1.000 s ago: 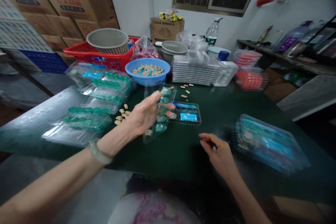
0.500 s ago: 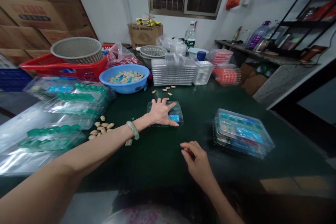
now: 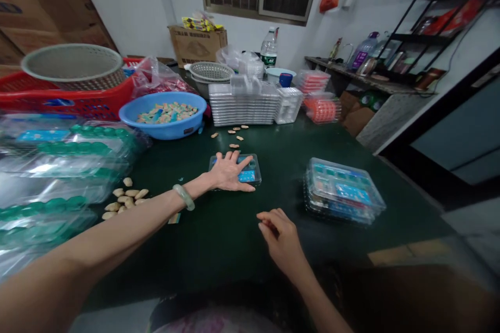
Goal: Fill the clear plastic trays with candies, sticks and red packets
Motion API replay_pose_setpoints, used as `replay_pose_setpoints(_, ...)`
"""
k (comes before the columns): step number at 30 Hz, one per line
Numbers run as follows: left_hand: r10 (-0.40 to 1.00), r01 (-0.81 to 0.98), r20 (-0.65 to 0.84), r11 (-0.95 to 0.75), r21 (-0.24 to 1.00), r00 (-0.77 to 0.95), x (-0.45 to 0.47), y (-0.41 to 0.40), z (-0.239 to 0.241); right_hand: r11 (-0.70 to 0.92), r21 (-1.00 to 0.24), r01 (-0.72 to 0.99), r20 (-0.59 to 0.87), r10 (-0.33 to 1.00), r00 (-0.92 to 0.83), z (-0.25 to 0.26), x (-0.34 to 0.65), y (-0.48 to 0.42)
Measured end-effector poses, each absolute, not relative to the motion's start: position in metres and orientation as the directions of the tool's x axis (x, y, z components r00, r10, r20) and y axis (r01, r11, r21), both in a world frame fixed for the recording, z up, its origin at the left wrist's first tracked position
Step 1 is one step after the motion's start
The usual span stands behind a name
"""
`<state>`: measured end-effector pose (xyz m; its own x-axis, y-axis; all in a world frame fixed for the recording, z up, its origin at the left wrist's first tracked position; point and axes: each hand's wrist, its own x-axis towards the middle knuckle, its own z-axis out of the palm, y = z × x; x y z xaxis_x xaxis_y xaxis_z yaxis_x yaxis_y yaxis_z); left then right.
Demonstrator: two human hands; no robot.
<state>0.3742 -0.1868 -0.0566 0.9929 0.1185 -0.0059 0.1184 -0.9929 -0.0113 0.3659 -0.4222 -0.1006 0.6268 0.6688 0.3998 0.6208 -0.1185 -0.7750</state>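
Note:
My left hand [image 3: 228, 173] lies flat with fingers spread on a clear plastic box [image 3: 255, 162], pressing over its lid. Inside the box a blue label and dark blue contents show, partly hidden by the hand. A pale green bangle [image 3: 183, 197] circles the left wrist. My right hand [image 3: 282, 237] hovers or rests near the table's front, its fingers loosely curled and thumb close to the index finger, with nothing visible between them. To its right stands a stack of filled clear boxes [image 3: 344, 190] with blue labels. Several peanuts [image 3: 234, 145] lie beyond the left hand.
More peanuts [image 3: 127, 200] are heaped at left, beside clear boxes with green trays [image 3: 70, 148]. Behind them are a blue basin [image 3: 164, 130] of small pieces and a red basket [image 3: 101, 99]. Stacked clear trays [image 3: 244, 106] stand at the back of the dark green table [image 3: 219, 244].
The view has swung to the right, so the whole scene sits further left. My left hand stays spread on the box; my right hand keeps its curled pose.

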Motion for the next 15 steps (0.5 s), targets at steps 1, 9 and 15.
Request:
replay_pose_setpoints(1, 0.112, 0.112, -0.010, -0.994, -0.012, 0.994, 0.375, -0.186, -0.057, -0.122, -0.780, 0.614, 0.398, 0.661, 0.636, -0.101, 0.366, -0.422)
replay_pose_setpoints(9, 0.071, 0.069, -0.052, -0.997, -0.025, 0.996, 0.380, -0.164, -0.044, -0.123, -0.811, 0.572, 0.369, 0.651, 0.663, -0.091, 0.352, -0.397)
replay_pose_setpoints(15, 0.190, 0.190, -0.021, -0.982, -0.004, 0.982, 0.375, -0.149, 0.009, -0.144, -0.595, 0.791, 0.377, 0.819, 0.433, -0.073, 0.311, -0.324)
